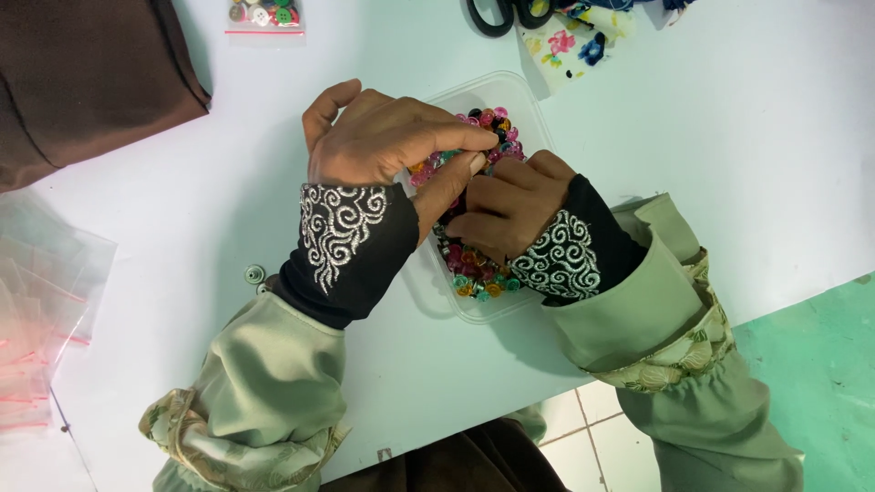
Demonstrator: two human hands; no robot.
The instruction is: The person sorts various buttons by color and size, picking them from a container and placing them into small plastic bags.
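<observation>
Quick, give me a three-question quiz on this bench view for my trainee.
1. True or false: both hands are over the clear plastic container of colourful buttons.
2. Which hand lies further toward the top of the view? A) left hand B) right hand
3. Fill in: the small sealed bag of buttons lies at the top edge, and the stack of empty clear bags lies at the ____ edge of the white table.

Key: 1 true; 2 A; 3 left
</observation>
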